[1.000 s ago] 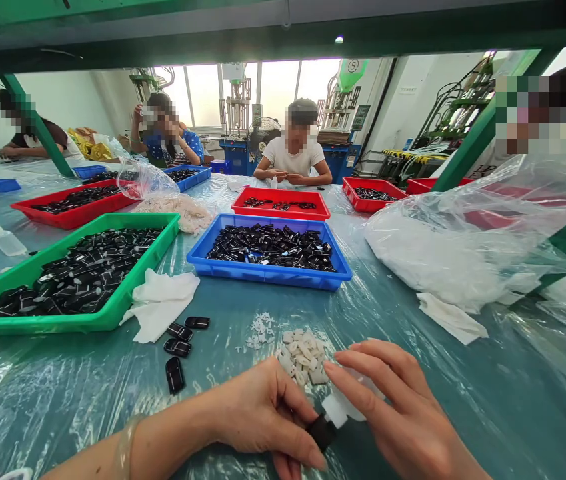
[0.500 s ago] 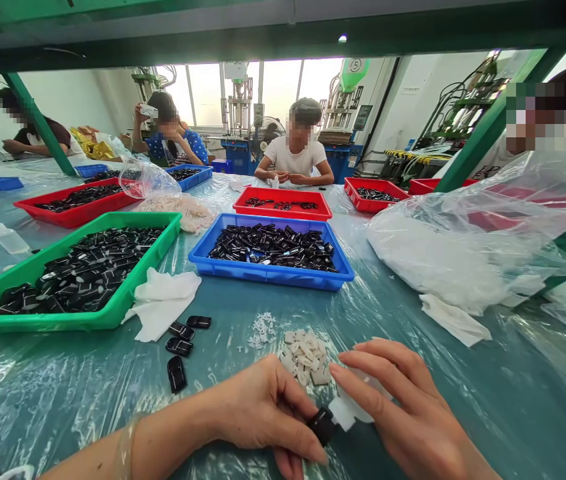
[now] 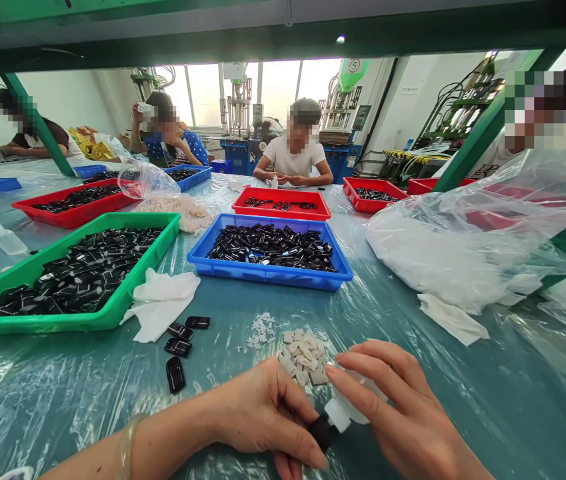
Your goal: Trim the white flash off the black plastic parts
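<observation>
My left hand (image 3: 267, 417), low in the middle, pinches a small black piece (image 3: 323, 430) between thumb and fingers. To its right, my right hand (image 3: 397, 407) holds a translucent bottle (image 3: 357, 400) with a white cap (image 3: 337, 415); the cap is against the black piece. Just beyond my hands lies a pile of cream-coloured pieces (image 3: 303, 355), with small white bits (image 3: 261, 329) at its left. Several black pieces (image 3: 175, 375) rest on the table left of the piles.
A green tray (image 3: 157, 250) and a blue tray (image 3: 267, 272) hold many black pieces. White cloths (image 3: 167, 293), red trays (image 3: 283, 210) and a clear plastic bag (image 3: 443, 253) lie around. People sit beyond. A green beam (image 3: 283, 37) crosses overhead.
The bottle cap and black piece have shifted very slightly, with the cap closer over the piece. Both hands keep nearly the same pose. At the far left, a person's hands have lowered to the table.
</observation>
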`<state>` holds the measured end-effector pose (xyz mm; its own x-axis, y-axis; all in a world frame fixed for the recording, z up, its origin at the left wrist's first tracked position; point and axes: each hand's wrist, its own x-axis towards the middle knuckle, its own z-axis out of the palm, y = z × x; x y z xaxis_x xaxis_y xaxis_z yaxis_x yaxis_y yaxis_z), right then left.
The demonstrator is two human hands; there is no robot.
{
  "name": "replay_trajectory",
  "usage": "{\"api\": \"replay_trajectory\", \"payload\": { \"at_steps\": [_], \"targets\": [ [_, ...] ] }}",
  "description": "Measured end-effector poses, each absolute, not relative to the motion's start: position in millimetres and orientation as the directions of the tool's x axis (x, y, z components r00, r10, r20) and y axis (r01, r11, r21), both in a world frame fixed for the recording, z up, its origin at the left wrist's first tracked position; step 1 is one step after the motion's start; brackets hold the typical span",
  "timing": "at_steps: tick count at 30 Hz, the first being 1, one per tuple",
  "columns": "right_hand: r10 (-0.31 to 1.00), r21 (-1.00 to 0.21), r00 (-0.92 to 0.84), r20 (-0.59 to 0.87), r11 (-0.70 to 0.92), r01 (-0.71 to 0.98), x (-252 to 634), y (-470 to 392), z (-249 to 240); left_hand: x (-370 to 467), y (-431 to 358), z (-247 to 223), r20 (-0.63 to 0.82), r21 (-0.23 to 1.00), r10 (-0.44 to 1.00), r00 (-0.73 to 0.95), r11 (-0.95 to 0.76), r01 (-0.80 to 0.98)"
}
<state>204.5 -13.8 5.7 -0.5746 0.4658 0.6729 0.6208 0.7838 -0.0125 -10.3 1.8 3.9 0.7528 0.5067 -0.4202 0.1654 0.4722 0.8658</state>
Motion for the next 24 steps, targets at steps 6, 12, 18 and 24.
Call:
{"api": "replay_trajectory", "payload": {
  "at_steps": [6,12,18,24],
  "targets": [
    [0.456,0.016,-0.596,0.661,0.785,0.619,207.7,-11.8,10.3,-12.6,2.6,4.1,-0.418,0.861,0.512,0.75,0.487,0.148],
    [0.504,0.007,-0.544,0.671,0.729,0.685,206.1,-15.4,7.7,-10.2,2.3,5.0,-0.43,0.855,0.51,0.745,0.496,0.154],
    [0.491,-0.005,-0.542,0.682,0.744,0.668,204.8,-14.6,3.9,-9.9,0.4,2.9,-0.422,0.859,0.513,0.748,0.489,0.149],
    [0.488,-0.052,-0.504,0.712,0.753,0.656,201.3,-12.6,8.5,-10.2,1.0,0.7,-0.415,0.86,0.542,0.731,0.496,0.121]
  ]
}}
